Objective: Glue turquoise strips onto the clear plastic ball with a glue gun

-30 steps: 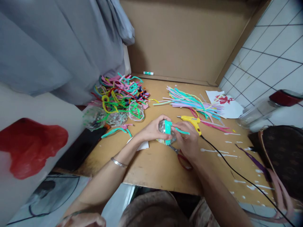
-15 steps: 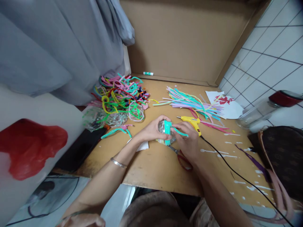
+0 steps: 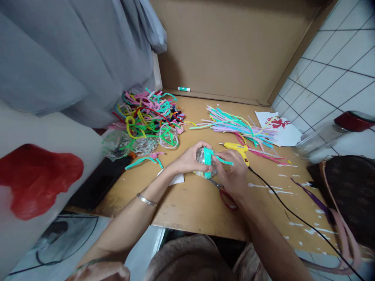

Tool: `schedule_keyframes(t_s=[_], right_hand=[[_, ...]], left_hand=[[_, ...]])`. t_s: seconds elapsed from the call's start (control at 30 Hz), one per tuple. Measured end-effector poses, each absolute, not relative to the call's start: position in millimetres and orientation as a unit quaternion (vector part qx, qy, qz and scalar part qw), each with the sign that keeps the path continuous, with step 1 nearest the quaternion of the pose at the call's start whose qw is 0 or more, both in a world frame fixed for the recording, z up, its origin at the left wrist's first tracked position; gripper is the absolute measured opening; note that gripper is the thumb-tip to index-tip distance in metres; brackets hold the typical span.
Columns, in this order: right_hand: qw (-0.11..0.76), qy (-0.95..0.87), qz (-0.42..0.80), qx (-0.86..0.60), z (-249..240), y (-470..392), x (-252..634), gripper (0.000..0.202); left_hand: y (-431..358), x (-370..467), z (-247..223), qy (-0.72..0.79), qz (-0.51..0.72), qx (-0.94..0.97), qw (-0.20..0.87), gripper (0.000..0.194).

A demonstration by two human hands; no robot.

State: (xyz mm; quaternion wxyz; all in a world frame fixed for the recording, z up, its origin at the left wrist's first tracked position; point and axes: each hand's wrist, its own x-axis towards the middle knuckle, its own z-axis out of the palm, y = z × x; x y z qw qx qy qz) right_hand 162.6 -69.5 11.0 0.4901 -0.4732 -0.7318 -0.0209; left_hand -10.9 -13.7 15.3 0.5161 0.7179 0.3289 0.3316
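Note:
A clear round plastic piece [image 3: 200, 157] with turquoise pipe cleaner [image 3: 208, 159] wrapped around its middle is held above the table. My left hand [image 3: 191, 157] grips it from the left, fingers over the top and thumb in front. On its right side, my right hand [image 3: 231, 168] pinches the turquoise strip, whose loose end [image 3: 225, 161] sticks out to the right. Red-handled scissors [image 3: 227, 199] lie partly under my right hand. A yellow glue gun [image 3: 236, 148] rests just beyond it, nozzle pointing left.
Tangled coloured pipe cleaners [image 3: 146, 113] and clear plastic pieces [image 3: 145, 145] lie at the left. Straight pipe cleaners [image 3: 234, 127] are spread at the back right. A black cord [image 3: 281, 201], a brown bag [image 3: 351, 195] and a red-lidded bottle [image 3: 322, 136] occupy the right side.
The view has shifted slightly. My hands keep nearly the same hold on the wrapped piece, with my right fingers slightly altered around the strip.

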Motion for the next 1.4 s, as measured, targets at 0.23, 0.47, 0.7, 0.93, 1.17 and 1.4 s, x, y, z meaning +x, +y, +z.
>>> schedule_keyframes(t_s=[0.23,0.47,0.7,0.93,1.17,1.4], right_hand=[[0.503,-0.739,-0.056,-0.445,14,-73,160,0.009],[0.504,-0.739,-0.063,-0.442,15,-74,161,0.006],[0.487,-0.734,-0.068,-0.469,13,-72,163,0.013],[0.535,-0.741,-0.063,-0.401,17,-70,162,0.014],[0.554,-0.719,-0.061,-0.416,18,-74,160,0.019],[0.578,-0.706,-0.064,-0.404,5,-71,164,0.025]], left_hand=[[-14,-11,15,0.321,0.340,0.709,0.528,0.059],[-15,-11,18,0.330,0.339,0.711,0.520,0.057],[-14,-12,15,0.326,0.334,0.720,0.513,0.060],[-14,-11,19,0.336,0.330,0.721,0.508,0.060],[-14,-11,17,0.330,0.330,0.718,0.516,0.061],[-13,-11,15,0.334,0.331,0.721,0.510,0.061]])
